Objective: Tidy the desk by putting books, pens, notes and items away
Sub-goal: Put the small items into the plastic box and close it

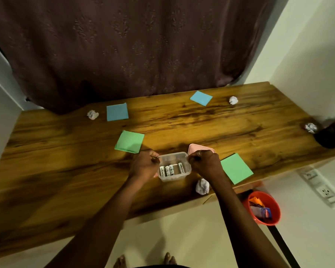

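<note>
Left hand (pixel 145 164) curls on the box (pixel 174 176) rim, steadying it; right hand (pixel 204 163) pinches the pink lid (pixel 196 147) just beyond, probably to cover the batteries (pixel 171 170).

A clear plastic box (pixel 174 177), upright and open-topped with four white batteries (pixel 171 169) lying side by side inside, sits between both sets of fingers, the left hand (pixel 145 164) pinching its far rim, the pink lid (pixel 194 147) just behind the right hand (pixel 205 163) fingers
</note>
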